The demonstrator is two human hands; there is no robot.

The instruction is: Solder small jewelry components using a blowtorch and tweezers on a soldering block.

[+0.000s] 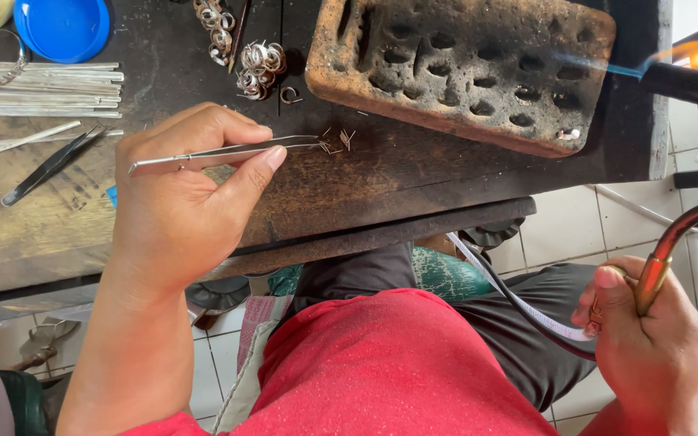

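The left hand (179,202) pinched slim steel tweezers (228,153) mid-shaft over tiny, light wire bits (337,143) on the counter (414,173), while the right hand (648,331) gripped a rigid torch (672,242).

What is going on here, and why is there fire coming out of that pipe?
The camera sits on a person's head, looking down at their own two hands. The left hand pinches thin metal tweezers over tiny wire bits on a dark wooden bench. The right hand grips a torch handle; its nozzle shoots a blue flame at a burnt, pitted brick. Nearby lie silver rings, metal strips and a blue lid.
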